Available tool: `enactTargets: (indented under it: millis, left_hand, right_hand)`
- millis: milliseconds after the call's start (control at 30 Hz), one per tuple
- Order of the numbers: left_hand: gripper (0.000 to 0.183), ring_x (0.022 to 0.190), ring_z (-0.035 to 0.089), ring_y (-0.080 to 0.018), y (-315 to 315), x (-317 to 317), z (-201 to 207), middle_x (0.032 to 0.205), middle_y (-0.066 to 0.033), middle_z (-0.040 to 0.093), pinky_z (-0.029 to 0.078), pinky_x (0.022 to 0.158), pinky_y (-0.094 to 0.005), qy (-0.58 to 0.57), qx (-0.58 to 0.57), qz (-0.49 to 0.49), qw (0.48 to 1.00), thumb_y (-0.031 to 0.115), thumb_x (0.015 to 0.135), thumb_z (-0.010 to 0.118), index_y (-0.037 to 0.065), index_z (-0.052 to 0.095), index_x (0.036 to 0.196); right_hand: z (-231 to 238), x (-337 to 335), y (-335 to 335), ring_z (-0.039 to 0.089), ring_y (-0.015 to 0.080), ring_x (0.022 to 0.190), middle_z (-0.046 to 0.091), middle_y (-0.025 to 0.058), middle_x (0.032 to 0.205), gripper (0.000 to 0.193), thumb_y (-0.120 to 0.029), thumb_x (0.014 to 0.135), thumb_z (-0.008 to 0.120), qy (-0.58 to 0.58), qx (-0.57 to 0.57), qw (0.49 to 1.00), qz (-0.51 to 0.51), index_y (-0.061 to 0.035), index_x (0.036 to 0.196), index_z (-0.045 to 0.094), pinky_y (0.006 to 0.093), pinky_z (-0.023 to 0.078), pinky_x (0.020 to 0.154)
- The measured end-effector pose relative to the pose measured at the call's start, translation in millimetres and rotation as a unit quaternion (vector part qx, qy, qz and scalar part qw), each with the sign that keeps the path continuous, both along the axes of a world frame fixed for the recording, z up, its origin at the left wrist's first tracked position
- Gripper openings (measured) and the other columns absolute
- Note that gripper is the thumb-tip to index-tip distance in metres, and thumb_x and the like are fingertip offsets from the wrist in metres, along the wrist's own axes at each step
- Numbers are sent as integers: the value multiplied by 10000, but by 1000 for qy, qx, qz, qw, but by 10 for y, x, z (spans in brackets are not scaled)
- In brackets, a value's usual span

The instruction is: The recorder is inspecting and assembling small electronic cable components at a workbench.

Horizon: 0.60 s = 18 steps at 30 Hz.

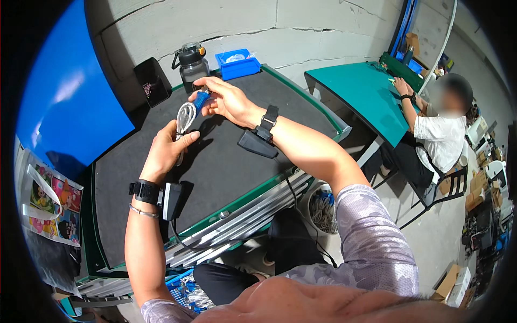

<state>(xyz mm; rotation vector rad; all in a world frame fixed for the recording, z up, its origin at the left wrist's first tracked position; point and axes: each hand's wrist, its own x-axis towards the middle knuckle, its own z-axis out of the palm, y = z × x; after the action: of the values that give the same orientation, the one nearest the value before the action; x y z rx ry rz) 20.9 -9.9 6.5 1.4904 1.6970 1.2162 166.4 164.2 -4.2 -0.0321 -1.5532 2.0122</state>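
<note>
Over the dark mat of the workbench, I hold a coiled clear-grey cable with a blue connector at its far end. My left hand is closed on the lower part of the coil, thumb pointing right. My right hand grips the blue connector from the right, its fingers curled round and partly hiding it. The loops run upright between the two hands, above the mat. A black strap with a dark box and a lead sits on each of my wrists.
A dark bottle, a blue bin and a black case stand along the far edge. Below the near edge are a bucket of cables and a blue basket. A person sits at a green table, right.
</note>
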Motion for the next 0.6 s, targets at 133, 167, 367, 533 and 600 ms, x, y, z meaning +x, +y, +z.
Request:
enactTargets:
  millis: [133,167,367,533,600]
  left_hand:
    - [400,641,525,-61,-7,35,-18,761,6,572,429,545,-237,36,16,-40,998,251,850,760,-6,571,1090]
    - [407,655,533,-65,1,45,-23,782,-2,580,446,566,-239,46,24,-62,997,238,848,760,-6,563,1108]
    - [403,725,565,-123,-58,66,7,833,-54,615,474,668,-291,102,24,-39,994,215,855,741,8,542,1138]
    - [448,797,586,-203,-75,109,44,893,-143,644,480,752,-351,180,-19,-10,983,261,860,738,-3,522,1150]
    - [452,811,590,-208,-72,113,43,920,-157,654,480,762,-351,176,-3,-10,984,272,853,745,-6,526,1134]
  right_hand:
    - [-2,14,-2,609,166,817,645,153,1120,369,-311,1053,345,16,36,999,14,-69,1280,507,299,498,730]
    - [-7,13,3,609,166,817,645,153,1120,369,-311,1053,345,12,33,999,10,-69,1280,507,299,498,730]
    - [-5,-4,46,600,147,794,663,157,1079,378,-298,1028,349,33,16,998,45,-70,1280,515,272,485,679]
    - [-2,-10,-8,552,104,702,673,102,948,546,-520,1036,271,-56,40,997,-23,-85,1039,601,233,456,624]
    - [-6,2,-23,547,99,684,669,91,933,587,-568,1021,256,-57,8,998,-21,-91,1001,598,229,454,607]
